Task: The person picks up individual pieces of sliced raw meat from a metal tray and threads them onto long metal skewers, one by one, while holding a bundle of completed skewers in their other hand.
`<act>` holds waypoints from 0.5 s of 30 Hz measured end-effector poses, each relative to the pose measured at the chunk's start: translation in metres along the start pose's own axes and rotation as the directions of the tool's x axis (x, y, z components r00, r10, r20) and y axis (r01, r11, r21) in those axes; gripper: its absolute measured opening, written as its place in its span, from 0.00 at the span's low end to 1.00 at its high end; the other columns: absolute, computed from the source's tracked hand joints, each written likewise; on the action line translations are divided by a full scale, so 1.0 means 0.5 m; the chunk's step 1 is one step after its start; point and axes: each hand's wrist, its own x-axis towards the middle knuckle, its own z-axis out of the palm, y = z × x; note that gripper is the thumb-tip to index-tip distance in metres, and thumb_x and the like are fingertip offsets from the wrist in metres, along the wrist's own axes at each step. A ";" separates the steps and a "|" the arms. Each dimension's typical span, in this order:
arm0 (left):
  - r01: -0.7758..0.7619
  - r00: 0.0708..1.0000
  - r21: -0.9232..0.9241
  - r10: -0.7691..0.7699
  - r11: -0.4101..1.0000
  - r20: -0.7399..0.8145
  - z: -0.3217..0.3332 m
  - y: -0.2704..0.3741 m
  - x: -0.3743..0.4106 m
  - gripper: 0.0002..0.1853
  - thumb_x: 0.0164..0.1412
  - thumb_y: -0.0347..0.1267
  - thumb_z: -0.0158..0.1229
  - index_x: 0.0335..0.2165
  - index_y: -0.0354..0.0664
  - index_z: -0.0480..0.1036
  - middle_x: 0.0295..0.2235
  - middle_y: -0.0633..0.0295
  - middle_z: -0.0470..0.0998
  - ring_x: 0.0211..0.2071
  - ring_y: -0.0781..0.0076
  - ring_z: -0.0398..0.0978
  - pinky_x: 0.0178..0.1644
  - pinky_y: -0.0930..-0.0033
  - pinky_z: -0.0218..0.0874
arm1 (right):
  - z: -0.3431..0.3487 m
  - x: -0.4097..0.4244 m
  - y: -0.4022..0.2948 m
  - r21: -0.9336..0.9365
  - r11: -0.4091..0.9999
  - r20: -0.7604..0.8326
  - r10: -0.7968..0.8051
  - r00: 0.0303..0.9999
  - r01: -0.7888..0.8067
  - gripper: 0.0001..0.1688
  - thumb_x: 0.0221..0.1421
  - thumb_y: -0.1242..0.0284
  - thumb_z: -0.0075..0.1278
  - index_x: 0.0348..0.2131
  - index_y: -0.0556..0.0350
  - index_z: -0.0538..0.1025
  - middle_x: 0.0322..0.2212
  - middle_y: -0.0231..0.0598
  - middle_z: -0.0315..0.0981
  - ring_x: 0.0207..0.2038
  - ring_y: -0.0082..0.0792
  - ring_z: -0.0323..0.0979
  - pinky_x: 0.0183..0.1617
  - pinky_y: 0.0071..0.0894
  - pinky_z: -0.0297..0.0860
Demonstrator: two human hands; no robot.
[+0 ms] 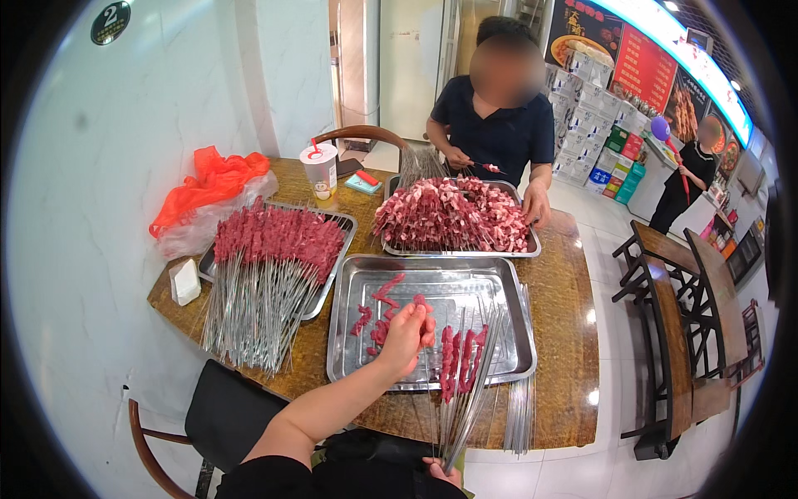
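My left hand (406, 337) is closed on a small piece of red raw meat (419, 300) over a metal tray (430, 262). A skewer runs down from beside these fingers to my right hand (444, 474), which grips a bundle of metal skewers (477, 387) at their lower ends, at the table's near edge. Several skewers threaded with red meat (458, 362) lie beside that bundle, across the tray's near rim. Loose meat strips (379, 330) rest in the tray, left of the middle. More bare skewers (520, 411) lie at the tray's right side.
A tray of meat skewers (274, 243) stands left on the wooden table (561, 312). Across it, a person (495, 125) holds a skewer behind a tray heaped with meat (455, 215). A paper cup (320, 171), red plastic bags (209, 181) and a chair (230, 411) are around.
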 end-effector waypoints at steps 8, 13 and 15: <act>-0.033 0.998 0.084 0.038 0.996 -0.054 0.010 -0.027 -0.016 0.10 0.55 0.35 0.36 0.27 0.40 0.58 0.15 0.66 0.61 0.14 0.81 0.58 0.20 0.79 0.53 | -0.009 0.009 0.025 0.015 1.000 -0.020 0.026 0.999 -0.026 0.15 0.46 0.64 0.44 0.31 0.55 0.71 0.18 0.24 0.61 0.20 0.16 0.55 0.24 0.17 0.54; -0.062 0.997 0.115 0.066 0.991 -0.033 0.014 0.005 0.003 0.10 0.55 0.35 0.36 0.28 0.39 0.58 0.16 0.66 0.61 0.14 0.83 0.57 0.17 0.82 0.52 | -0.009 0.010 0.028 -0.006 1.000 0.001 -0.011 1.000 0.011 0.16 0.45 0.63 0.44 0.32 0.55 0.71 0.19 0.25 0.62 0.21 0.18 0.56 0.26 0.18 0.56; -0.018 0.999 0.003 0.018 1.000 -0.036 0.014 0.009 0.003 0.09 0.55 0.34 0.35 0.28 0.40 0.58 0.14 0.69 0.57 0.12 0.84 0.52 0.14 0.83 0.45 | -0.011 0.013 0.031 -0.017 1.000 -0.017 0.000 1.000 -0.001 0.16 0.45 0.63 0.44 0.31 0.55 0.71 0.19 0.26 0.62 0.21 0.19 0.56 0.27 0.20 0.57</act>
